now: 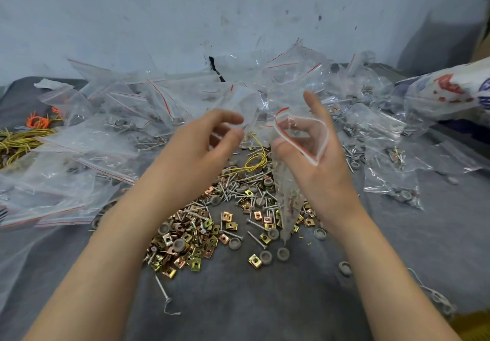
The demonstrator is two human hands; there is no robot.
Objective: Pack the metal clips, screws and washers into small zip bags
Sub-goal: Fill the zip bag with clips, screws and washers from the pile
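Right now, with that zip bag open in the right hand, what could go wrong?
1. The zip bag hangs unsealed from the right hand; a tilt could spill its hardware back onto the clip-and-screw pile.
2. The left hand hovers beside heaped clear bags; it might snag one.

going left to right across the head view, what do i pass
yellow wire bundle → left hand → right hand, holding the open zip bag → printed sack
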